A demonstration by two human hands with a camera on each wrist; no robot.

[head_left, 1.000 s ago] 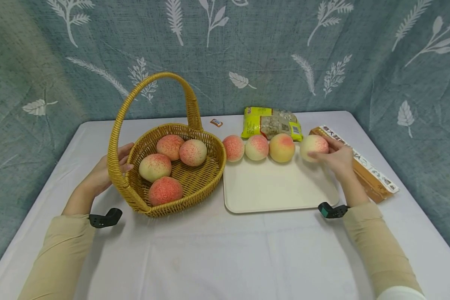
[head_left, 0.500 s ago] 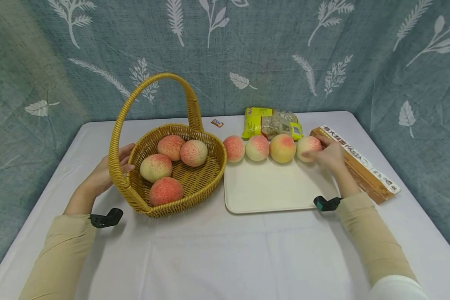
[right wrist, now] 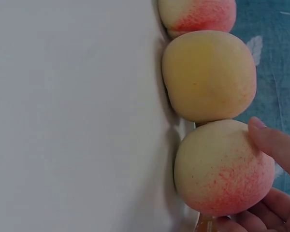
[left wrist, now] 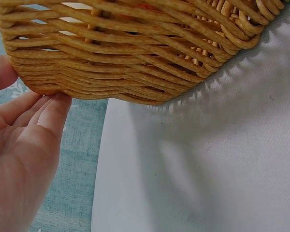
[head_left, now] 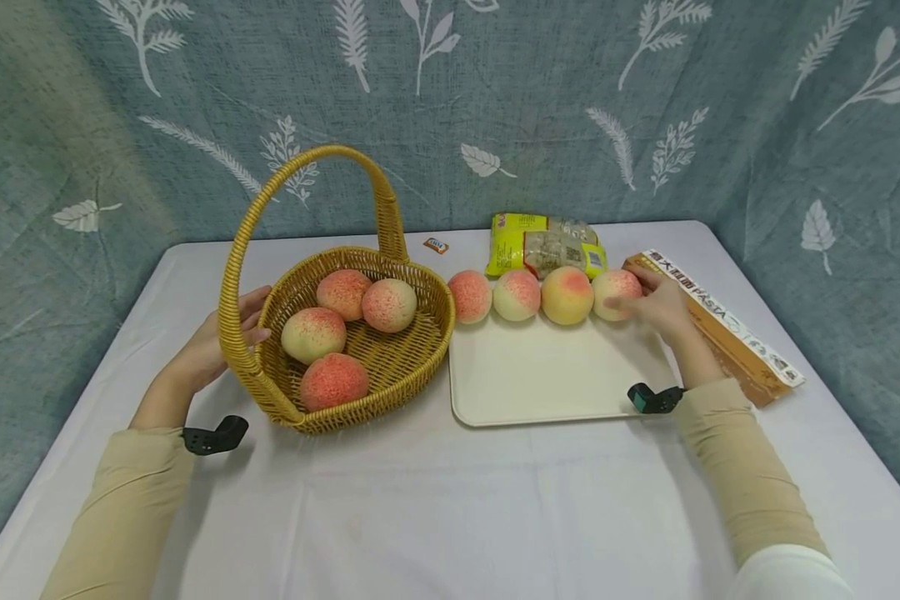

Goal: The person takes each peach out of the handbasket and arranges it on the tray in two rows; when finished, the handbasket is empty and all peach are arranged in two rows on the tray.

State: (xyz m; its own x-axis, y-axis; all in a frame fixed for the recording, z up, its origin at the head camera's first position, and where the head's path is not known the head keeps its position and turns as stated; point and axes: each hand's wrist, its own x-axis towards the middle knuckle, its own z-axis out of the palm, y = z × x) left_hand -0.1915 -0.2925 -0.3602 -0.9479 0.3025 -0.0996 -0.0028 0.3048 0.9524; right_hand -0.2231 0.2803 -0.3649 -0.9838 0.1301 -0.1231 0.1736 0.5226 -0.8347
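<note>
My left hand point(head_left: 221, 337) grips the near-left rim of a woven basket point(head_left: 420, 379) with a tall arched handle; in the left wrist view its thumb point(left wrist: 1, 73) and fingers point(left wrist: 50, 108) meet the wicker edge. Several peaches, such as a red one point(head_left: 334, 382), lie in the basket. My right hand point(head_left: 663, 308) holds the end peach point(right wrist: 222, 169) of a row, thumb on one side and fingers under the other. That peach sits right against a yellow peach point(right wrist: 208, 75). The row stands along the back edge of a cream tray point(head_left: 547, 375).
Behind the row lies a yellow-green food bag point(head_left: 543, 244). A brown pasta box point(head_left: 720, 329) lies slanted beyond my right hand. A small orange-wrapped packet point(head_left: 436, 245) is at the back of the white-covered table point(head_left: 420, 517). A patterned curtain point(head_left: 450, 117) closes off the back.
My right hand has slid the end peach a little to the left, up beside the yellow one, and its wrist came left with it. The left hand and basket stay put.
</note>
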